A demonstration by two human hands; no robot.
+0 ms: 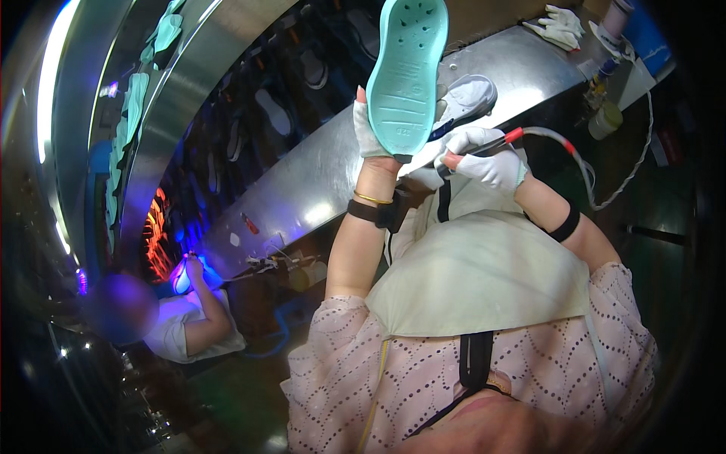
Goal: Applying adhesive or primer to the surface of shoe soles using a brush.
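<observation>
A teal shoe sole (408, 91) stands raised in front of me, its inner face with holes at the far end turned my way. My left hand (368, 138), in a white fingerless glove, grips it from below, thumb along its left edge and fingertips at its right edge. My right hand (488, 168), gloved the same way, is closed around a slim dark pen-like tool (495, 144) with a pale hose (556, 136) banded in red. The tool's front end is partly hidden by my fingers. Just behind lies a white-and-dark shoe (469, 98).
The metal bench (302, 189) runs diagonally across. White gloves (560, 29) and a bottle (616, 17) sit at its far right. Beyond it, a conveyor carries shoe parts (274, 112); teal soles (127, 129) line a shelf at left. Another person (197, 318) works at the lower left.
</observation>
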